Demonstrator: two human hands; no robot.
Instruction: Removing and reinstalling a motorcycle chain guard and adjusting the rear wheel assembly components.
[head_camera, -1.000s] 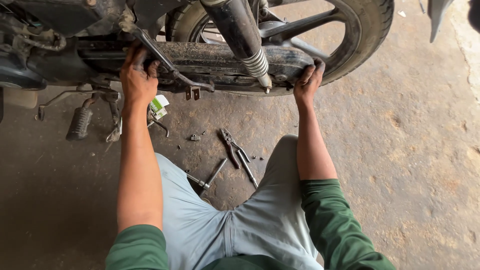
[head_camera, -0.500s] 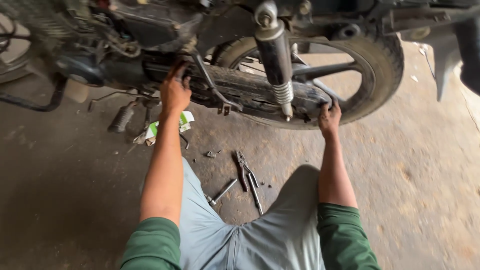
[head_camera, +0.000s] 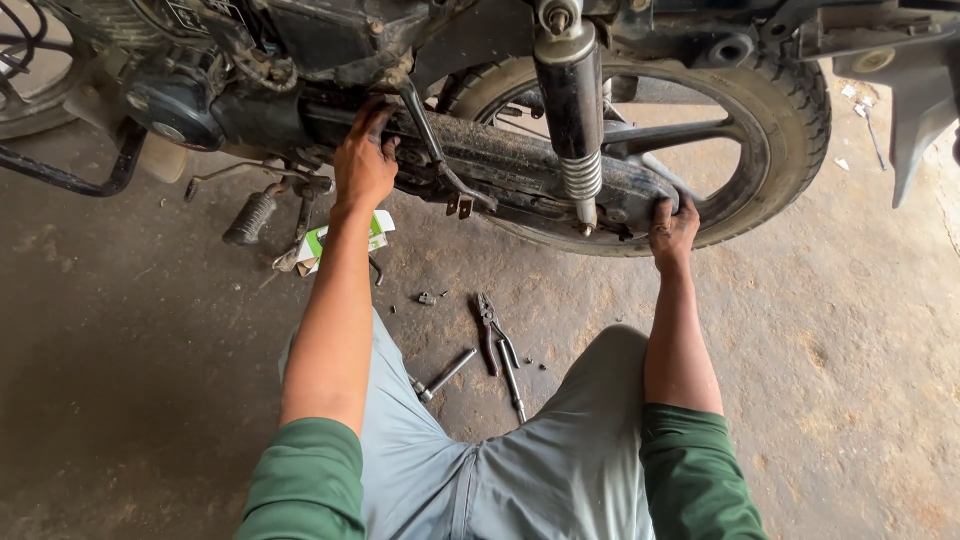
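A motorcycle stands side-on in front of me, with a long dirty black chain cover (head_camera: 520, 165) along its swing arm. My left hand (head_camera: 364, 160) grips the cover's front end, near the footrest bracket. My right hand (head_camera: 673, 228) holds the cover's rear end, just below the rear shock absorber (head_camera: 573, 110) and in front of the rear wheel (head_camera: 770, 120). My knees in grey trousers fill the bottom of the view.
Pliers (head_camera: 492, 330), a socket wrench (head_camera: 446, 374) and a small loose nut (head_camera: 427, 298) lie on the concrete floor between my knees and the bike. A white-and-green small box (head_camera: 318, 244) sits under the footpeg (head_camera: 250, 218). The engine (head_camera: 180, 95) is at upper left.
The view has pulled back and tilted, showing more of the bike's engine and tail. Both hands stay on the chain cover's two ends.
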